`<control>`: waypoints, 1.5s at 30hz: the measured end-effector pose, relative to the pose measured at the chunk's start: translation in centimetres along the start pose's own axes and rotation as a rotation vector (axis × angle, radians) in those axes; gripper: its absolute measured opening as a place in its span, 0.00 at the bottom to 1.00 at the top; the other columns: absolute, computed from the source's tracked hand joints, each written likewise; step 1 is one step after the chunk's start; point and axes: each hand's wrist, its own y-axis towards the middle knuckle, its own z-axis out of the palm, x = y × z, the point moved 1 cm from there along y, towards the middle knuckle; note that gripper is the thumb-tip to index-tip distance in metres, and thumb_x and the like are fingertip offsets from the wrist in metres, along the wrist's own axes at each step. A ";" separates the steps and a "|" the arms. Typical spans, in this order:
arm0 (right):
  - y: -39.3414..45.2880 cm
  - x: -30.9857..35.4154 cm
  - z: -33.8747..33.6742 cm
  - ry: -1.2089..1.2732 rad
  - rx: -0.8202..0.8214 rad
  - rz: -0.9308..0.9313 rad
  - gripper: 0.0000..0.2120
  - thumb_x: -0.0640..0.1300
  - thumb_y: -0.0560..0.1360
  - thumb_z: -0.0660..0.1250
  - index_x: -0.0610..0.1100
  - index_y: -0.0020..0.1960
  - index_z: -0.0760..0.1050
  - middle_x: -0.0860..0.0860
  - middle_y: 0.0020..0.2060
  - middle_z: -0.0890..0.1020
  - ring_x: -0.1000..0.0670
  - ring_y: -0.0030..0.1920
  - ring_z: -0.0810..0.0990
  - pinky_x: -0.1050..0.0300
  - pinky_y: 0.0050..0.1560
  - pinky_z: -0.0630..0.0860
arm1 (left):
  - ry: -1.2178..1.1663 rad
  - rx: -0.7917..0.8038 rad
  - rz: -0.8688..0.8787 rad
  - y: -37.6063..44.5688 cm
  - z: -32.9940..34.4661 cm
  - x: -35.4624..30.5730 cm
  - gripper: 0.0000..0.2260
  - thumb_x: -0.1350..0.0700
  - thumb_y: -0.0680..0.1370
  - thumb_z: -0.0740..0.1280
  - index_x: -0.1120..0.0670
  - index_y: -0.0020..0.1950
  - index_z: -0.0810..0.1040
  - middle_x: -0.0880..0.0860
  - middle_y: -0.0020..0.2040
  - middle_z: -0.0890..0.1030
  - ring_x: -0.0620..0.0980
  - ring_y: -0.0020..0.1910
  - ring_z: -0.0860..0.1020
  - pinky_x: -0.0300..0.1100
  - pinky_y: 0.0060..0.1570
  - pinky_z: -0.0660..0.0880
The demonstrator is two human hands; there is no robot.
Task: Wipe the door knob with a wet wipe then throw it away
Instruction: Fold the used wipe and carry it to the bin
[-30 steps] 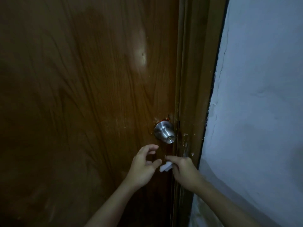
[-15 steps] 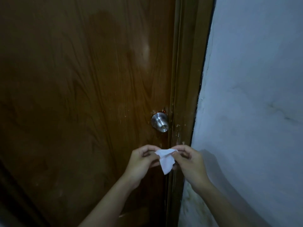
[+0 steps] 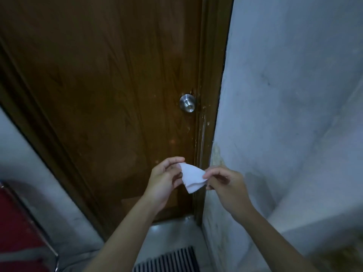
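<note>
A round silver door knob [image 3: 187,103] sits on the right side of a brown wooden door [image 3: 110,91], close to the frame. Well below the knob, both my hands hold a small white wet wipe [image 3: 192,178] stretched between them. My left hand [image 3: 166,178] pinches its upper left corner. My right hand [image 3: 225,183] pinches its right edge. The wipe hangs partly folded, its lower tip pointing down. Neither hand touches the knob.
A pale plastered wall [image 3: 284,95] stands right of the brown door frame [image 3: 211,95]. A striped floor grate or mat [image 3: 169,260] lies below my arms. A red object with a metal rim [image 3: 21,228] is at the lower left.
Both hands have closed on the wipe and spread it between them. The view has pulled back and tilted down, so the knob appears farther away and the floor shows.
</note>
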 end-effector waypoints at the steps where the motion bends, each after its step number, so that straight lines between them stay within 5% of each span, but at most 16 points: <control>1: -0.8 0.2 -0.1 -0.017 0.018 -0.011 0.17 0.28 0.72 0.63 0.47 0.34 0.79 0.50 0.41 0.80 0.54 0.37 0.79 0.65 0.34 0.76 | -0.023 -0.006 0.002 -1.0 0.0 0.1 0.10 0.65 0.78 0.58 0.55 0.50 0.78 0.55 0.48 0.79 0.50 0.47 0.78 0.37 0.40 0.78; 10: -8.6 1.6 -0.8 -0.108 0.055 -0.135 0.17 0.26 0.70 0.63 0.45 0.35 0.81 0.52 0.40 0.80 0.53 0.39 0.79 0.61 0.35 0.78 | -0.182 0.010 -0.067 -9.1 0.6 1.8 0.12 0.59 0.78 0.61 0.61 0.60 0.75 0.56 0.51 0.81 0.50 0.49 0.80 0.40 0.45 0.80; 15: -14.8 2.0 -0.9 -0.092 0.048 -0.083 0.13 0.27 0.66 0.63 0.42 0.39 0.80 0.53 0.40 0.79 0.57 0.41 0.79 0.68 0.40 0.75 | -0.026 0.069 -0.161 -14.8 0.6 5.1 0.15 0.61 0.74 0.67 0.55 0.60 0.73 0.55 0.52 0.81 0.52 0.50 0.80 0.46 0.47 0.79; 21: -23.4 1.3 -2.8 0.062 0.065 0.114 0.11 0.35 0.68 0.67 0.51 0.41 0.81 0.51 0.38 0.83 0.46 0.42 0.81 0.49 0.45 0.79 | 0.027 0.102 -0.259 -21.7 2.0 9.8 0.17 0.68 0.72 0.67 0.56 0.59 0.73 0.56 0.54 0.79 0.55 0.50 0.79 0.45 0.43 0.79; 27: -27.5 -1.9 -7.2 -0.007 -0.083 0.233 0.16 0.30 0.68 0.69 0.51 0.39 0.80 0.55 0.29 0.81 0.59 0.30 0.79 0.64 0.35 0.77 | 0.112 0.125 -0.254 -23.9 5.4 13.5 0.19 0.71 0.72 0.66 0.58 0.60 0.72 0.54 0.51 0.76 0.51 0.45 0.78 0.36 0.33 0.80; 31: -29.4 -5.4 -10.2 -0.053 -0.194 0.325 0.10 0.27 0.67 0.68 0.40 0.41 0.79 0.51 0.30 0.80 0.64 0.27 0.76 0.72 0.30 0.73 | 0.174 0.075 -0.281 -23.4 7.9 18.2 0.17 0.74 0.70 0.65 0.58 0.54 0.74 0.55 0.47 0.75 0.48 0.38 0.77 0.34 0.27 0.77; 34: -31.4 -10.3 -12.7 -0.147 -0.279 0.425 0.10 0.32 0.67 0.70 0.47 0.35 0.80 0.52 0.30 0.83 0.59 0.30 0.79 0.64 0.35 0.76 | 0.222 0.045 -0.323 -22.7 9.6 23.4 0.14 0.74 0.70 0.65 0.58 0.49 0.75 0.56 0.44 0.76 0.49 0.36 0.77 0.36 0.28 0.79; 36: -32.8 -13.7 -14.0 -0.189 -0.322 0.494 0.11 0.35 0.65 0.72 0.50 0.32 0.81 0.56 0.29 0.83 0.58 0.32 0.80 0.63 0.37 0.76 | 0.293 0.032 -0.342 -22.1 10.2 27.4 0.13 0.72 0.70 0.66 0.54 0.43 0.77 0.56 0.42 0.78 0.50 0.38 0.78 0.46 0.39 0.81; 39: -34.7 -18.3 -14.9 -0.198 -0.336 0.548 0.08 0.32 0.66 0.72 0.44 0.35 0.81 0.53 0.30 0.82 0.65 0.28 0.77 0.74 0.32 0.72 | 0.416 0.020 -0.350 -21.5 10.7 32.7 0.10 0.65 0.64 0.69 0.50 0.38 0.78 0.53 0.40 0.79 0.54 0.42 0.78 0.59 0.52 0.78; 41: -35.7 -21.4 -15.1 -0.255 -0.347 0.577 0.05 0.32 0.65 0.72 0.41 0.37 0.82 0.49 0.32 0.82 0.65 0.29 0.77 0.76 0.31 0.71 | 0.495 0.032 -0.352 -20.9 10.7 36.1 0.09 0.65 0.66 0.70 0.51 0.40 0.78 0.53 0.41 0.79 0.53 0.43 0.78 0.54 0.50 0.79; 45: -38.2 -28.5 -15.0 -0.306 -0.444 0.669 0.06 0.34 0.64 0.72 0.43 0.36 0.82 0.47 0.33 0.83 0.50 0.35 0.80 0.66 0.35 0.74 | 0.745 0.166 -0.317 -19.9 10.4 42.3 0.12 0.63 0.71 0.67 0.56 0.53 0.79 0.55 0.51 0.80 0.50 0.50 0.78 0.38 0.48 0.73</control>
